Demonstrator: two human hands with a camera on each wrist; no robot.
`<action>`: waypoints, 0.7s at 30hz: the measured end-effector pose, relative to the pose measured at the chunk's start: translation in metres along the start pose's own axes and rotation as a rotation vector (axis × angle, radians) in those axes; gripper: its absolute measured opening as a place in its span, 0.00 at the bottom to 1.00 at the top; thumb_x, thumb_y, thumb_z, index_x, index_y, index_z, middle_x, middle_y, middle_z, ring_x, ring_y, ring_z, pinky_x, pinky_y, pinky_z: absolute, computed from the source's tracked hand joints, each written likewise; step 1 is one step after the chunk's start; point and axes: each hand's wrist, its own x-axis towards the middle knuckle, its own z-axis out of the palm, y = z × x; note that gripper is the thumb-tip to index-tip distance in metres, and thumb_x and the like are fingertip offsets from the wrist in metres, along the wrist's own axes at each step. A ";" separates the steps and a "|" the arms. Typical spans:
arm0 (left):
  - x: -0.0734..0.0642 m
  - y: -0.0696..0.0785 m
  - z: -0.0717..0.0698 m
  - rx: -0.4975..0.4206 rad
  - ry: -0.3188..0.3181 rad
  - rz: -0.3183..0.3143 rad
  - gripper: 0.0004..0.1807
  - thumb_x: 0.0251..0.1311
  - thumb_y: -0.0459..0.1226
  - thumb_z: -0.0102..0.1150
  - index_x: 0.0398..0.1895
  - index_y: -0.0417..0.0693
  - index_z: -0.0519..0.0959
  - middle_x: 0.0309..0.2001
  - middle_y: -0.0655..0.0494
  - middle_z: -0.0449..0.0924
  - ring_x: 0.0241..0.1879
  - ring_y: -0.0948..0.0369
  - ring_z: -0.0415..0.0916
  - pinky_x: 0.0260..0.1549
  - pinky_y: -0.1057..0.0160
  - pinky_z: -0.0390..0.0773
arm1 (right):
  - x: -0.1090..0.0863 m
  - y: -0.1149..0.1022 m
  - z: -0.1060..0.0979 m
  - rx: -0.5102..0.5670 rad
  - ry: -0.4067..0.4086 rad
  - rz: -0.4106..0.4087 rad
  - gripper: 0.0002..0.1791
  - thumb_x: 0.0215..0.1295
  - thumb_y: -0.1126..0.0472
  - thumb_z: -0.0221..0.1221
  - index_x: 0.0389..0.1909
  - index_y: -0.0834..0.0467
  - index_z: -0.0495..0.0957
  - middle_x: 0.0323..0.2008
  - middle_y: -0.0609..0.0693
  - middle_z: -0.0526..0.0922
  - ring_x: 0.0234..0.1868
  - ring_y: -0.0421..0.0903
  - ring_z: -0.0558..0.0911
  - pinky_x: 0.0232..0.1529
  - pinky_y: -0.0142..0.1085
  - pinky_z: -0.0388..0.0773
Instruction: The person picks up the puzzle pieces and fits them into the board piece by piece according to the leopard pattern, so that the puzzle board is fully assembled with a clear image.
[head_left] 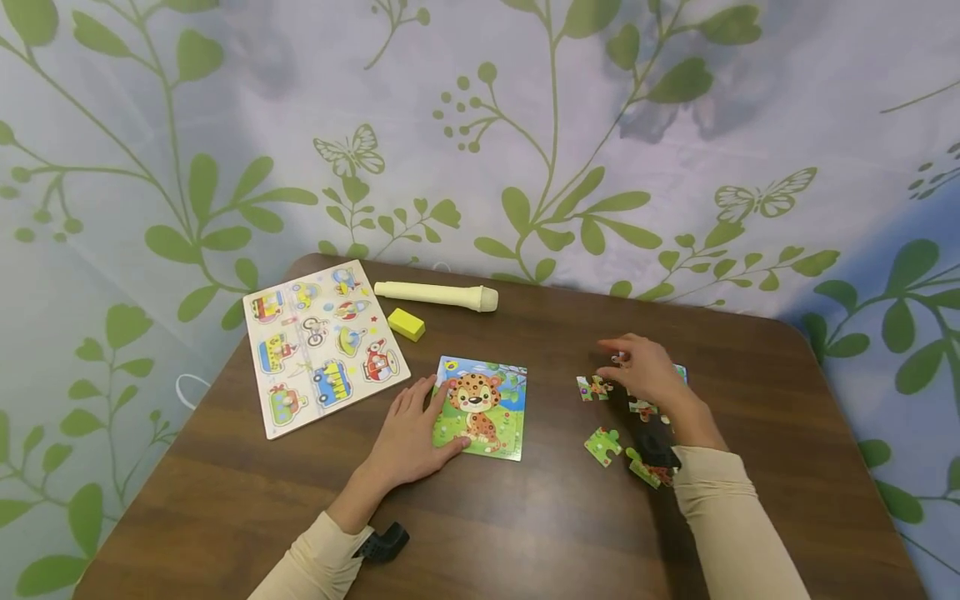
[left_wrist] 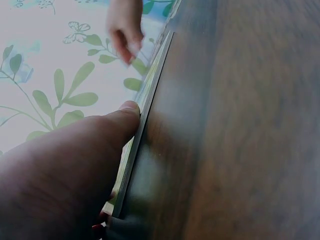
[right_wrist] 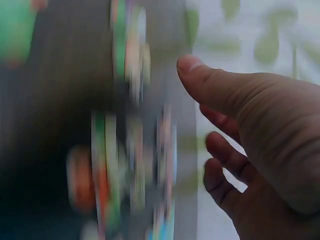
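Observation:
A square jigsaw puzzle (head_left: 495, 417) with a leopard cub picture lies flat on the table. My left hand (head_left: 411, 435) rests at its lower left corner, fingers along the left side and thumb on the near edge. In the left wrist view, the thumb (left_wrist: 125, 117) touches the puzzle's rim. Over loose jigsaw pieces on the right hovers my right hand (head_left: 645, 367), thumb and fingers apart with nothing visible between them. Left of this hand lies one piece (head_left: 594, 387); a green piece (head_left: 603, 446) is nearer. Other pieces are partly hidden beneath the hand and wrist.
A wooden peg board (head_left: 307, 400) with vehicle pictures lies at the left. Beside it are a yellow block (head_left: 407, 325) and a cream toy microphone (head_left: 435, 295). Behind the brown table (head_left: 525, 533) hangs leaf-patterned cloth (head_left: 420, 100).

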 end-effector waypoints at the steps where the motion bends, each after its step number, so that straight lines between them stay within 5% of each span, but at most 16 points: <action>1: 0.000 0.000 0.000 -0.001 0.002 0.001 0.52 0.61 0.67 0.59 0.81 0.49 0.58 0.80 0.44 0.53 0.80 0.45 0.49 0.78 0.40 0.52 | -0.005 0.014 -0.007 -0.016 -0.006 0.021 0.29 0.67 0.55 0.67 0.67 0.60 0.77 0.53 0.61 0.81 0.45 0.56 0.80 0.44 0.52 0.77; 7: 0.000 0.000 0.002 -0.002 0.019 0.012 0.52 0.60 0.66 0.60 0.80 0.49 0.60 0.80 0.43 0.55 0.80 0.45 0.51 0.77 0.39 0.54 | -0.020 0.061 -0.025 -0.044 -0.064 0.098 0.31 0.68 0.54 0.67 0.69 0.60 0.74 0.57 0.65 0.77 0.56 0.68 0.76 0.52 0.63 0.74; 15: -0.001 0.002 0.002 -0.016 0.022 0.017 0.51 0.61 0.66 0.60 0.80 0.49 0.59 0.80 0.43 0.55 0.80 0.45 0.50 0.77 0.39 0.53 | -0.015 0.068 -0.025 -0.076 -0.110 0.108 0.29 0.68 0.52 0.67 0.66 0.60 0.78 0.58 0.67 0.76 0.62 0.75 0.70 0.60 0.69 0.69; 21: 0.000 0.000 0.001 -0.015 0.006 0.003 0.51 0.61 0.67 0.59 0.81 0.50 0.58 0.80 0.44 0.53 0.81 0.45 0.49 0.78 0.40 0.51 | -0.012 0.068 -0.024 -0.131 -0.100 0.043 0.28 0.67 0.52 0.67 0.61 0.65 0.80 0.52 0.66 0.78 0.55 0.69 0.74 0.56 0.65 0.72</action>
